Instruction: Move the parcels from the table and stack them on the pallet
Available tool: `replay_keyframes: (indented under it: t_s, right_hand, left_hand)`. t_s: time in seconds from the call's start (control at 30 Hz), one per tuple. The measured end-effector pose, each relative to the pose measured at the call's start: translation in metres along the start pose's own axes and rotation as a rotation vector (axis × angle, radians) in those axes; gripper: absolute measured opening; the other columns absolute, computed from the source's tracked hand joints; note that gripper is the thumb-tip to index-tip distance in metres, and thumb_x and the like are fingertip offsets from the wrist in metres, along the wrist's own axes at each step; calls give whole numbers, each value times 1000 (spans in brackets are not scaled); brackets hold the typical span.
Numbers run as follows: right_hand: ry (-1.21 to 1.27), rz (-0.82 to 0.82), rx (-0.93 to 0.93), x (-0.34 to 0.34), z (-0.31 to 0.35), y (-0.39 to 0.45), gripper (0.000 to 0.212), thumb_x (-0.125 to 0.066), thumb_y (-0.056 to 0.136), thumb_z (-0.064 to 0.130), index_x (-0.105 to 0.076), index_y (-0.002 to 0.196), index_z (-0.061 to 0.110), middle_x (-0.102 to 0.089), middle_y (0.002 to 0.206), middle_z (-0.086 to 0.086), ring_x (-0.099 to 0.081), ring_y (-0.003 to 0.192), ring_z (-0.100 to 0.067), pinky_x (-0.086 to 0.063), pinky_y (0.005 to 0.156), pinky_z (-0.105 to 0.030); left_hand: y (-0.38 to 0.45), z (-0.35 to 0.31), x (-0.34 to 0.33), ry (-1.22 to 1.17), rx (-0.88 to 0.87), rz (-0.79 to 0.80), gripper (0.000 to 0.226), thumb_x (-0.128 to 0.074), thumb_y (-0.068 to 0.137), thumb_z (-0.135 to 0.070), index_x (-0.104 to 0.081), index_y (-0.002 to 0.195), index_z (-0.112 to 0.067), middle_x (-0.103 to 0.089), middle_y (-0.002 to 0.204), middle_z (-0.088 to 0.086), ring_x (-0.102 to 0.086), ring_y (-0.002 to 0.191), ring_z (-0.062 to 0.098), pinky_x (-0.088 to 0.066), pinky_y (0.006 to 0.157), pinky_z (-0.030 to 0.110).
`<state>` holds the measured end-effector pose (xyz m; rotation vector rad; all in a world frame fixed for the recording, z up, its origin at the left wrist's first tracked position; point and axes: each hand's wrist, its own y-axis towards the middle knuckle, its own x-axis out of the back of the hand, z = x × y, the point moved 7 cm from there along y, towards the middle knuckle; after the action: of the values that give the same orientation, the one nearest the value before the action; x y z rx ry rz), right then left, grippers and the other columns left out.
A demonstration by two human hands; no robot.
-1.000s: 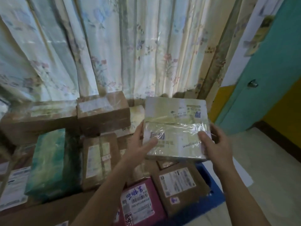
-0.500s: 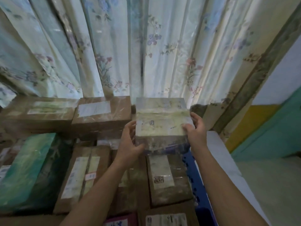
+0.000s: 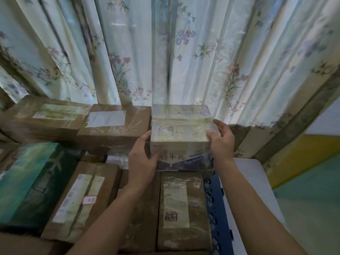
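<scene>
A flowered curtain (image 3: 184, 52) fills the background, and below it the stack of parcels is seen resting on a blue pallet (image 3: 217, 199), of which only the right edge shows. The taped box (image 3: 180, 133) in hand is placed in the back row at the right end, close to the curtain and just beside a brown box (image 3: 114, 126).

It is gripped from both sides: the left hand (image 3: 142, 162) is curled against its left face with the thumb near the top edge, and the right hand (image 3: 221, 138) is curled round its right corner, thumb on top. Whether its weight is already fully borne by what lies beneath cannot be told.

To finish the placing well, the box should probably be pushed flush against the brown box and squared with the row before the hands are eased off; a check for rocking seems wise, since its base is hidden.

Counted in view: one curtain, one pallet, two hands, and at least seven parcels, among them one green box (image 3: 31, 181) and a labelled box (image 3: 182, 208) in front. Further parcels may be cut off at the edges.
</scene>
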<state>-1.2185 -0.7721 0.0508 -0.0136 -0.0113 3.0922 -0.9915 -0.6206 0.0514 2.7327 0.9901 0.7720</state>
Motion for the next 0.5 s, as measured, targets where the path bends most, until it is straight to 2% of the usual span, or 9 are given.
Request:
replay_keyframes:
  t_s: [0.17,0.23,0.3,0.33,0.5]
  right_hand:
    - [37,-35,20,1,-10,-5,32,-65,89,10,-68,112,32,-68,122,-1,-66,112,-21,-56,99,-40]
    - [22,-35,50,-1,-10,-8,29,-66,88,14,-69,109,33,-68,117,6,-67,108,-17,-57,90,-28]
    - [-12,-32,79,-1,-7,-12,30,-66,92,9,-68,114,29,-66,114,12,-65,103,-8,-51,78,-13]
    - [-21,-32,82,0,-7,-14,29,-65,93,8,-68,117,26,-66,113,12,-64,99,-4,-49,74,-10]
    - [-61,22,121,1,-10,-23,27,-65,97,12,-63,122,24,-63,106,16,-63,82,8,-49,68,-9]
  left_hand:
    - [-4,4,4,17,2,-6,59,-81,86,-34,-55,137,-30,-64,129,-13,-62,116,7,-60,92,41]
    - [-8,11,5,10,24,-16,59,-82,85,-35,-54,137,-32,-63,129,-13,-62,116,7,-60,91,44]
    - [-10,14,5,10,43,-25,58,-81,86,-35,-53,137,-34,-63,131,-12,-61,118,8,-60,91,46]
    - [-12,14,4,17,44,-29,58,-81,87,-34,-52,137,-34,-63,132,-11,-61,119,8,-60,91,46]
    - [-13,16,4,50,49,-14,57,-81,87,-31,-51,135,-33,-63,133,-11,-60,120,10,-58,95,46]
